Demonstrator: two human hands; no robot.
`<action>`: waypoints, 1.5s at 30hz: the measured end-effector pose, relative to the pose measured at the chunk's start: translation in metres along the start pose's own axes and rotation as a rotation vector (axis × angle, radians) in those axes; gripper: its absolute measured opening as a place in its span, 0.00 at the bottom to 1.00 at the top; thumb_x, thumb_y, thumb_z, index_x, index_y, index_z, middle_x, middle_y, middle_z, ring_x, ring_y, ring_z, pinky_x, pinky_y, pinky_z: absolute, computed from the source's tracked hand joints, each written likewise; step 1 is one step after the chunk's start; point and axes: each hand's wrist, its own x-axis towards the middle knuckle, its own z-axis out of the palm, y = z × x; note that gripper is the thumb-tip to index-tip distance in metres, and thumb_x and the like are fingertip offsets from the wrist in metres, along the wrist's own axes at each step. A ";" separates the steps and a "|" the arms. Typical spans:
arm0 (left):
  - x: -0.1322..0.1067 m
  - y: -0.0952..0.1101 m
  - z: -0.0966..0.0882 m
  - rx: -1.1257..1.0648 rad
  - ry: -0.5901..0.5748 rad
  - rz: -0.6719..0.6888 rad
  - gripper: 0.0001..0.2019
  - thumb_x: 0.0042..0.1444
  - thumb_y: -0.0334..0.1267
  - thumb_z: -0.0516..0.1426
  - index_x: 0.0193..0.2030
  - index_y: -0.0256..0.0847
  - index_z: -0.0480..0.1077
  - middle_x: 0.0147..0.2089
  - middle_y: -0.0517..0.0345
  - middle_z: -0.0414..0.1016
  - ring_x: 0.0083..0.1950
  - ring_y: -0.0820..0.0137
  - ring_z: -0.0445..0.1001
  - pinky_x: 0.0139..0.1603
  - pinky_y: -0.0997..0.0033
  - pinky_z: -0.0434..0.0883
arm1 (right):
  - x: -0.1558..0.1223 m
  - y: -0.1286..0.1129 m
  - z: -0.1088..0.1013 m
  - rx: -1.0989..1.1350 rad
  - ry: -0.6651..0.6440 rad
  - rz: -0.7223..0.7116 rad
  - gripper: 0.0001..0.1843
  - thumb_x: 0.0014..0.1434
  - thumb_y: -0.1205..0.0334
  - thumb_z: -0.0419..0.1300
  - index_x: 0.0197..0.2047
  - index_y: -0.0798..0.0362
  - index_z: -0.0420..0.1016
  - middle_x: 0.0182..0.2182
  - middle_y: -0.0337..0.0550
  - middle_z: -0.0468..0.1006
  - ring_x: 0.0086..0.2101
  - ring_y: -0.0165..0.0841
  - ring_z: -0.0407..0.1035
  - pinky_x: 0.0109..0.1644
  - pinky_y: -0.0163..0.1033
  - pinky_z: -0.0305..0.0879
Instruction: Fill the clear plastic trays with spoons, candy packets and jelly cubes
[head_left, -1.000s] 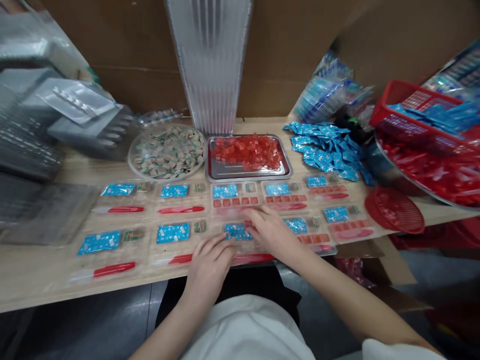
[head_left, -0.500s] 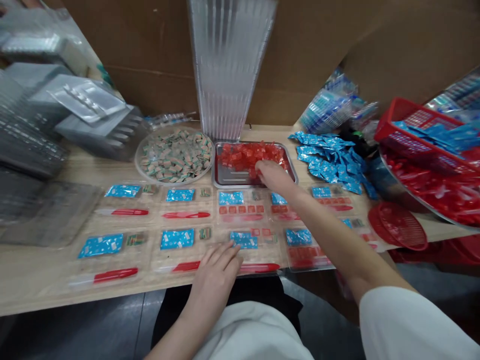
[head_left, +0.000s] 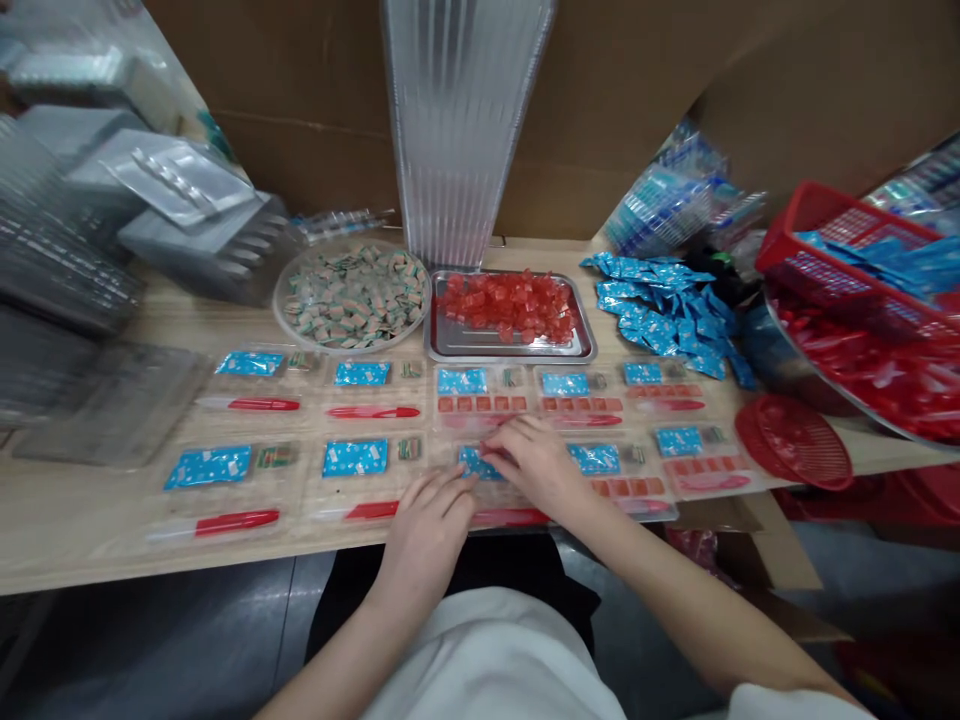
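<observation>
Both hands are low over the near row of trays on my wooden table (head_left: 75,535). My right hand (head_left: 536,465) is curved, its fingertips (head_left: 487,440) on a blue foil sachet (head_left: 474,462), though I cannot tell whether they pinch it. My left hand (head_left: 427,525) is open, fingers spread and just beside the sachet, gripping nothing. The sachet lies in a clear plastic blister tray (head_left: 562,500), above a red-and-white stick (head_left: 510,517). Flat, light fingertip pressure seems best here, keeping the sachet square in its compartment without nudging the stick.

More trays fill the table in two rows, some holding small red pieces (head_left: 480,404). Beyond them sit a round clear plate of striped wrapped sweets (head_left: 352,297), a steel tray (head_left: 510,350) of red cubes (head_left: 510,305), and a loose heap of blue sachets (head_left: 664,315). To the right are a round red basket (head_left: 793,442) and a rectangular red basket (head_left: 832,225). Ribbed clear plastic sheets (head_left: 465,130) stand against a cardboard wall (head_left: 300,100).
</observation>
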 end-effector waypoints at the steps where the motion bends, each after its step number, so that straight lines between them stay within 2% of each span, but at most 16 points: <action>1: 0.000 0.000 0.000 -0.001 -0.005 -0.003 0.06 0.59 0.29 0.53 0.37 0.42 0.70 0.49 0.60 0.76 0.56 0.65 0.69 0.56 0.58 0.62 | 0.005 0.003 -0.005 -0.025 -0.043 -0.025 0.03 0.56 0.63 0.60 0.34 0.53 0.73 0.31 0.45 0.77 0.37 0.37 0.68 0.44 0.42 0.62; 4: 0.001 0.001 -0.001 -0.011 -0.015 -0.008 0.06 0.58 0.29 0.53 0.37 0.42 0.69 0.49 0.59 0.76 0.56 0.64 0.69 0.56 0.58 0.62 | 0.036 0.023 -0.023 0.016 -0.071 0.025 0.06 0.57 0.62 0.58 0.39 0.52 0.72 0.33 0.43 0.77 0.36 0.34 0.69 0.41 0.38 0.62; 7: 0.001 0.001 -0.002 -0.023 -0.012 -0.009 0.06 0.58 0.29 0.53 0.38 0.42 0.70 0.49 0.59 0.76 0.56 0.64 0.69 0.55 0.57 0.63 | 0.083 0.057 -0.034 -0.062 0.079 0.248 0.06 0.58 0.66 0.56 0.39 0.53 0.72 0.34 0.43 0.76 0.36 0.33 0.69 0.41 0.37 0.61; 10: 0.001 0.001 -0.001 -0.026 0.000 -0.029 0.06 0.58 0.29 0.53 0.38 0.43 0.70 0.50 0.60 0.76 0.56 0.64 0.69 0.55 0.57 0.63 | 0.123 0.084 -0.030 -0.114 0.007 0.316 0.07 0.51 0.71 0.59 0.35 0.55 0.72 0.36 0.47 0.75 0.39 0.37 0.68 0.44 0.40 0.60; 12: 0.002 0.001 0.000 -0.030 0.003 -0.032 0.05 0.58 0.30 0.53 0.37 0.42 0.69 0.50 0.60 0.76 0.55 0.65 0.69 0.56 0.58 0.62 | 0.135 0.091 -0.025 -0.095 -0.030 0.325 0.09 0.50 0.73 0.58 0.36 0.55 0.72 0.35 0.47 0.75 0.38 0.36 0.68 0.44 0.40 0.61; 15: 0.003 -0.001 0.000 -0.037 -0.004 -0.014 0.05 0.58 0.30 0.53 0.38 0.42 0.69 0.50 0.60 0.76 0.56 0.67 0.69 0.57 0.60 0.62 | 0.126 0.084 -0.026 0.096 0.004 0.347 0.08 0.53 0.68 0.58 0.39 0.54 0.69 0.34 0.43 0.75 0.34 0.32 0.69 0.40 0.37 0.64; 19: 0.003 -0.004 -0.002 -0.023 -0.006 0.031 0.09 0.59 0.28 0.51 0.41 0.41 0.71 0.50 0.56 0.75 0.57 0.66 0.68 0.57 0.60 0.63 | 0.080 0.049 -0.036 0.562 -0.017 0.285 0.10 0.54 0.60 0.59 0.39 0.53 0.69 0.33 0.40 0.76 0.33 0.30 0.70 0.36 0.36 0.65; 22: 0.003 -0.005 -0.003 -0.019 -0.022 0.040 0.09 0.59 0.28 0.51 0.41 0.41 0.71 0.51 0.54 0.75 0.57 0.64 0.68 0.56 0.59 0.64 | 0.045 0.017 -0.033 0.425 -0.121 0.134 0.05 0.55 0.65 0.59 0.38 0.52 0.71 0.35 0.41 0.76 0.36 0.31 0.69 0.41 0.38 0.64; 25: 0.003 -0.004 -0.003 -0.016 -0.052 0.027 0.09 0.58 0.28 0.52 0.41 0.41 0.71 0.50 0.56 0.75 0.57 0.64 0.68 0.56 0.58 0.64 | 0.027 -0.002 -0.021 0.248 -0.199 0.039 0.06 0.55 0.69 0.60 0.37 0.52 0.71 0.34 0.41 0.76 0.38 0.33 0.68 0.43 0.40 0.63; 29: 0.005 -0.002 -0.004 -0.004 -0.068 0.017 0.07 0.57 0.29 0.54 0.41 0.42 0.71 0.49 0.57 0.75 0.56 0.65 0.68 0.57 0.59 0.63 | 0.026 -0.007 -0.011 0.119 -0.197 -0.030 0.06 0.57 0.68 0.58 0.39 0.52 0.71 0.34 0.42 0.75 0.38 0.34 0.67 0.44 0.41 0.62; 32: 0.006 -0.002 -0.005 0.004 -0.067 0.032 0.06 0.57 0.30 0.54 0.40 0.41 0.71 0.48 0.56 0.76 0.54 0.65 0.69 0.56 0.59 0.64 | 0.027 -0.014 -0.006 -0.108 -0.213 -0.129 0.05 0.59 0.66 0.56 0.39 0.53 0.72 0.34 0.45 0.75 0.40 0.37 0.65 0.44 0.43 0.61; 35: 0.007 -0.002 -0.005 -0.002 -0.067 0.038 0.07 0.58 0.29 0.53 0.39 0.41 0.71 0.46 0.56 0.76 0.52 0.65 0.70 0.55 0.59 0.64 | 0.024 -0.025 -0.003 -0.293 -0.246 -0.150 0.04 0.58 0.66 0.56 0.38 0.55 0.71 0.36 0.49 0.75 0.40 0.40 0.65 0.43 0.45 0.61; 39: 0.005 -0.003 -0.003 -0.031 -0.047 0.027 0.07 0.58 0.29 0.53 0.39 0.41 0.71 0.45 0.56 0.76 0.53 0.65 0.70 0.55 0.58 0.65 | 0.036 -0.010 -0.021 -0.164 -0.313 -0.194 0.09 0.56 0.64 0.59 0.41 0.53 0.70 0.39 0.46 0.75 0.43 0.38 0.66 0.45 0.42 0.62; 41: 0.005 -0.003 -0.002 -0.041 -0.025 0.036 0.08 0.59 0.29 0.52 0.39 0.41 0.71 0.47 0.56 0.76 0.55 0.64 0.69 0.55 0.58 0.65 | 0.058 0.017 -0.035 -0.076 -0.271 -0.089 0.11 0.57 0.62 0.58 0.44 0.51 0.69 0.38 0.43 0.76 0.39 0.34 0.69 0.43 0.38 0.63; 43: 0.005 -0.003 -0.003 -0.036 -0.020 0.044 0.09 0.59 0.29 0.51 0.40 0.41 0.71 0.49 0.55 0.75 0.56 0.64 0.69 0.56 0.57 0.65 | 0.086 0.050 -0.045 -0.201 -0.035 0.308 0.10 0.61 0.60 0.52 0.44 0.53 0.69 0.34 0.46 0.77 0.35 0.35 0.70 0.39 0.39 0.63; 45: 0.004 -0.003 -0.004 -0.016 -0.025 0.054 0.09 0.59 0.29 0.51 0.41 0.41 0.71 0.50 0.54 0.75 0.56 0.63 0.69 0.55 0.57 0.66 | 0.112 0.079 -0.047 -0.383 0.013 0.528 0.12 0.59 0.60 0.55 0.45 0.57 0.69 0.34 0.53 0.77 0.36 0.40 0.71 0.39 0.41 0.63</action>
